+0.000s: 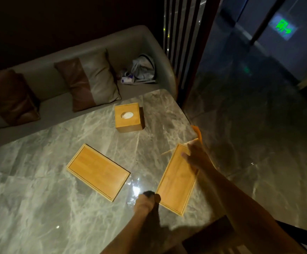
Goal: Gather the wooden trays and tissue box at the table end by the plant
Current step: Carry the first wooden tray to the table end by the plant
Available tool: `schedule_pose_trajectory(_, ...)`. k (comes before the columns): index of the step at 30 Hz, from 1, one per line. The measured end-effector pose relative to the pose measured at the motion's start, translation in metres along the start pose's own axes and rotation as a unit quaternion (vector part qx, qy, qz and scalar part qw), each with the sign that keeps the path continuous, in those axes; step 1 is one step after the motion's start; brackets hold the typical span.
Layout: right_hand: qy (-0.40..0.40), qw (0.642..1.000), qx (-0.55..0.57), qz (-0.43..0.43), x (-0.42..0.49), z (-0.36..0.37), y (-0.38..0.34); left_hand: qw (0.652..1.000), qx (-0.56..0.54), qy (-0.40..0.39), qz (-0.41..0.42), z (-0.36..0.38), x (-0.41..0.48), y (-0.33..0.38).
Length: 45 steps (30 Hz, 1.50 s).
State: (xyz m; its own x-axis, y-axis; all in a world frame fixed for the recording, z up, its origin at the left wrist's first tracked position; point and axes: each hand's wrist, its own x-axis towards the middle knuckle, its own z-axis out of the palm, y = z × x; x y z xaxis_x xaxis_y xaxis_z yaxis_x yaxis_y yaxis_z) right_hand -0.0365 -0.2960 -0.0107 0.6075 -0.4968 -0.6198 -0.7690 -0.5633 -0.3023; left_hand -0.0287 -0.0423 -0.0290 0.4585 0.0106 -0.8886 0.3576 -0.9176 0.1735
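Going left to right, the left tray [98,171] lay apart on the marble table [30,198], its long axis running ten to four o'clock. The tissue box [129,117] stood at twelve. The left hand [145,200] was curled, grip unclear, touching the right tray [177,177], which pointed toward one o'clock. The right hand [196,156], fingers spread, rested on its far end. No plant was visible; gathering looked unfinished.

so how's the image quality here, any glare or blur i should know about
Head view: dim overall; bright glare on the marble table between the two wooden trays; right hand motion-blurred over the right tray; wide-angle lens bends the table edges; tissue box stays sharp.
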Motion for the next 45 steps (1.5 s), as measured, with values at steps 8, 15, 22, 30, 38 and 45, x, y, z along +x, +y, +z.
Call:
schedule_pose_trajectory(8,-0.011,0.998,-0.066,-0.021,0.017,0.015,0.016,0.918,-0.349,-0.147,-0.114,0.035,-0.006,0.020)
schedule_pose_trajectory(15,-0.080,0.995,0.053,-0.037,0.010,-0.001,-0.027,0.919,-0.373,0.091,-0.083,-0.042,-0.003,-0.026)
schedule_pose_trajectory(22,-0.207,0.943,0.255,-0.043,-0.044,0.016,-0.131,0.897,-0.373,0.218,0.098,-0.199,-0.024,-0.089)
schedule_pose_trajectory(30,-0.222,0.893,0.382,-0.085,-0.153,0.101,-0.263,0.595,-0.711,0.360,0.101,-0.331,-0.061,-0.235)
schedule_pose_trajectory(38,-0.247,0.865,0.428,-0.091,-0.268,0.228,-0.390,0.606,-0.680,0.401,0.094,-0.367,-0.099,-0.385)
schedule_pose_trajectory(45,-0.295,0.815,0.494,-0.071,-0.359,0.326,-0.481,0.651,-0.662,0.305,0.212,-0.342,-0.107,-0.440)
